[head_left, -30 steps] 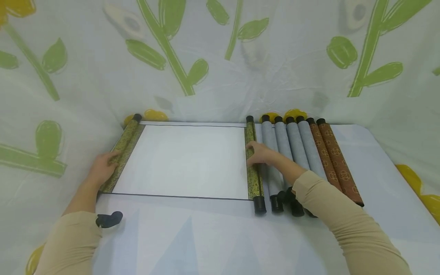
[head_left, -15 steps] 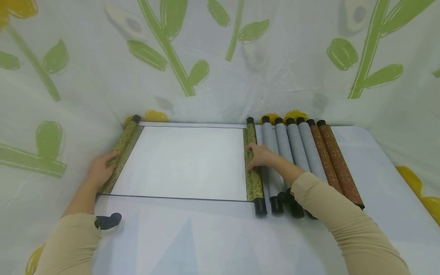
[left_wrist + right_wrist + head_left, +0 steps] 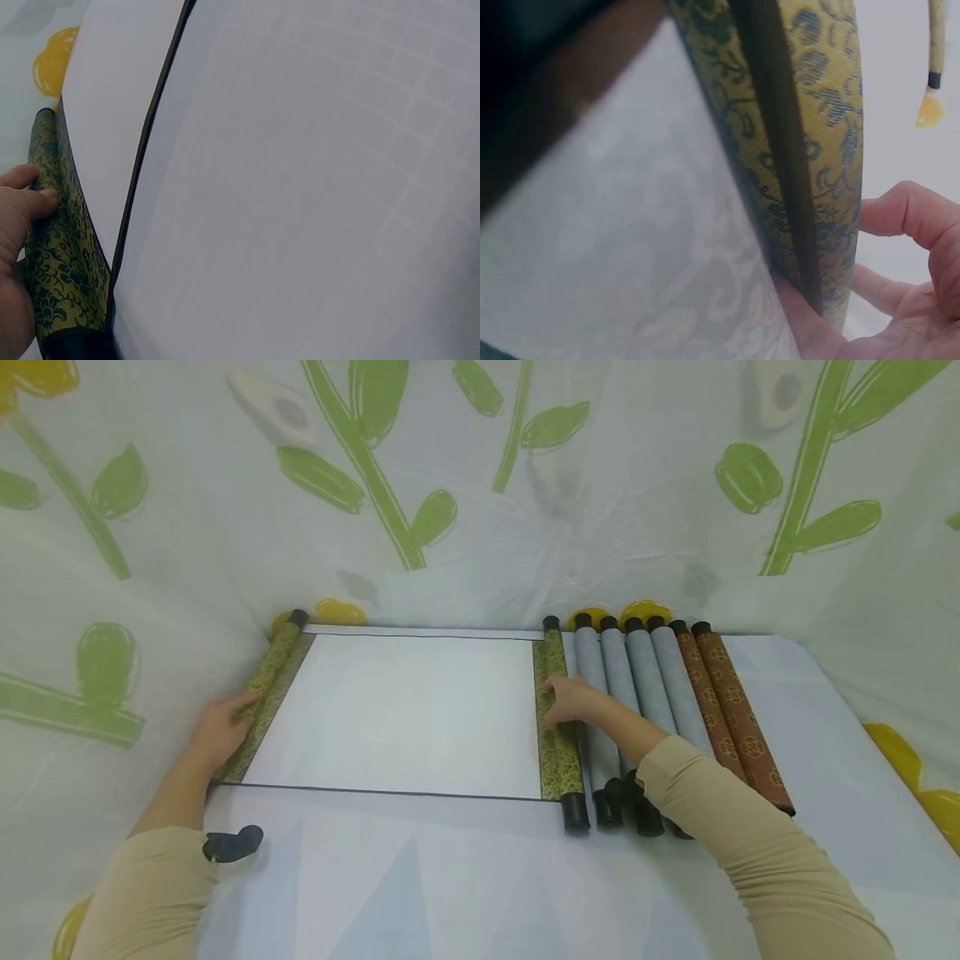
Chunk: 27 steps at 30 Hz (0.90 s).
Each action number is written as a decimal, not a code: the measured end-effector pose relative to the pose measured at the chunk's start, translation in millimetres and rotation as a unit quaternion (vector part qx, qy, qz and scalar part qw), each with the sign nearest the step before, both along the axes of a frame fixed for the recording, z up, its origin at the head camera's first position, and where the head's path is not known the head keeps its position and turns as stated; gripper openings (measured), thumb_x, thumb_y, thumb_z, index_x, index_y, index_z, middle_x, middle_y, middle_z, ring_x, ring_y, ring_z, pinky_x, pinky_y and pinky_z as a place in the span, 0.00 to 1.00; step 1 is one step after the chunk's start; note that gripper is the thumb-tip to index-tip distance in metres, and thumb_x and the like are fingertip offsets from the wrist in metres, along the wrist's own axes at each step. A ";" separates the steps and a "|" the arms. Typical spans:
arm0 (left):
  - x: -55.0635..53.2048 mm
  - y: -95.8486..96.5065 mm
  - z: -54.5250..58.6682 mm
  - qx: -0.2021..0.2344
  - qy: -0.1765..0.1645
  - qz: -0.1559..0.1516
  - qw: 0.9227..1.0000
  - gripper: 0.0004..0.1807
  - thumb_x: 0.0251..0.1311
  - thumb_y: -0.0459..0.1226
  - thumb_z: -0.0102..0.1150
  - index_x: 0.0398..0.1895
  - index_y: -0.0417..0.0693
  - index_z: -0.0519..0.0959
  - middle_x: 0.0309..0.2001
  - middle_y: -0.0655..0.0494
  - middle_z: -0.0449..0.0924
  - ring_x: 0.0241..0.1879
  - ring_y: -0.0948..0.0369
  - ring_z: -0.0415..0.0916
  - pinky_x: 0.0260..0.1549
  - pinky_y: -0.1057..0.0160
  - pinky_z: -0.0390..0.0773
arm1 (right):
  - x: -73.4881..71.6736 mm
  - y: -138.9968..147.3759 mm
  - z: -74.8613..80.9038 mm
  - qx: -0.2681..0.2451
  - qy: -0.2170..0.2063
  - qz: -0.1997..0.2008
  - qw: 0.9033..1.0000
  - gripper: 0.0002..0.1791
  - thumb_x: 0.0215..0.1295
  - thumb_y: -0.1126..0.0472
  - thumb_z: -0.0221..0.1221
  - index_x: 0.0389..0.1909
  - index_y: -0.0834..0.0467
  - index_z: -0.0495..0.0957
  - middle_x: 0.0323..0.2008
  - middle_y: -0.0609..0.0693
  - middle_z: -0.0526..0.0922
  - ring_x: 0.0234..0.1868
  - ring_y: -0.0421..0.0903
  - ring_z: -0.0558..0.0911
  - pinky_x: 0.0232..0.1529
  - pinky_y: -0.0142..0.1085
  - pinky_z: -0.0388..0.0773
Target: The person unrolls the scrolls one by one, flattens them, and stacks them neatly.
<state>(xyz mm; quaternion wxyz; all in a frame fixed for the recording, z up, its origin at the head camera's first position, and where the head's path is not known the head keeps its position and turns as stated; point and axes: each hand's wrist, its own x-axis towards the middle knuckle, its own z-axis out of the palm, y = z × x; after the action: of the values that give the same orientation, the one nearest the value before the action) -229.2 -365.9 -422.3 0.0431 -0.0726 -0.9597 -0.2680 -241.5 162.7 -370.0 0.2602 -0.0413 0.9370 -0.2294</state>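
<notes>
A hanging scroll with a blank white sheet lies unrolled on the table. Its left roll, in green-gold brocade with black knobs, is gripped by my left hand. In the left wrist view, the thumb of the left hand lies over that roll. At the other end, my right hand holds the matching right roll near its middle. Seen from the right wrist, the right hand has fingers on both sides of the roll, which carries a dark stripe.
Several rolled grey scrolls lie side by side just right of the right roll, partly under my forearm. Beyond them are two brown patterned scrolls. A white curtain with printed plants rises behind the table.
The right roll has shifted slightly to the right, close against the nearest grey scroll, and has turned a little under my right hand. My left hand stays on the left roll.
</notes>
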 end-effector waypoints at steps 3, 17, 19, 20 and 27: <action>0.9 -0.1 0.8 -0.008 -0.007 0.003 1.000 0.22 0.62 0.26 0.47 0.60 0.26 0.66 0.54 0.18 0.61 0.54 0.27 0.56 0.53 0.32 0.57 | 0.2 -0.6 0.4 0.003 0.000 0.006 1.000 0.40 0.55 0.59 0.63 0.68 0.62 0.58 0.66 0.66 0.61 0.57 0.58 0.67 0.46 0.47 0.72; 7.8 5.1 7.6 0.034 -0.027 0.032 0.999 0.28 0.64 0.40 0.55 0.62 0.30 0.65 0.61 0.20 0.55 0.61 0.27 0.50 0.56 0.31 0.52 | 5.7 1.8 5.9 -0.026 0.020 0.004 0.999 0.44 0.56 0.61 0.64 0.70 0.64 0.53 0.68 0.67 0.57 0.64 0.62 0.63 0.56 0.52 0.69; 7.7 8.1 11.0 0.040 -0.038 0.034 0.998 0.31 0.64 0.42 0.55 0.64 0.31 0.63 0.63 0.22 0.54 0.62 0.28 0.49 0.57 0.32 0.51 | 7.1 3.8 8.9 -0.039 0.017 0.003 0.999 0.46 0.57 0.60 0.64 0.71 0.65 0.49 0.69 0.67 0.55 0.66 0.64 0.61 0.58 0.54 0.68; 7.4 10.2 12.7 0.043 -0.042 0.035 0.998 0.33 0.64 0.43 0.55 0.65 0.30 0.61 0.63 0.23 0.54 0.63 0.29 0.49 0.58 0.32 0.51 | 7.7 5.1 10.2 -0.048 0.014 0.002 0.999 0.47 0.57 0.60 0.64 0.72 0.65 0.48 0.70 0.68 0.54 0.66 0.64 0.60 0.58 0.55 0.67; 4.1 28.2 22.4 0.067 -0.077 0.008 0.995 0.41 0.63 0.49 0.56 0.71 0.35 0.54 0.68 0.27 0.50 0.67 0.31 0.45 0.60 0.33 0.51 | 11.3 16.4 18.7 -0.120 -0.009 -0.021 0.992 0.47 0.60 0.58 0.62 0.73 0.62 0.45 0.70 0.68 0.50 0.64 0.65 0.63 0.58 0.56 0.67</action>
<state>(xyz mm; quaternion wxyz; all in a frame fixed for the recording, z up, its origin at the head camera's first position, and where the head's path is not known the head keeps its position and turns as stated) -225.2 -337.8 -399.9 -0.0235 -0.0410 -0.9407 -0.3359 -230.3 179.1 -351.3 0.2567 -0.0503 0.9009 -0.3463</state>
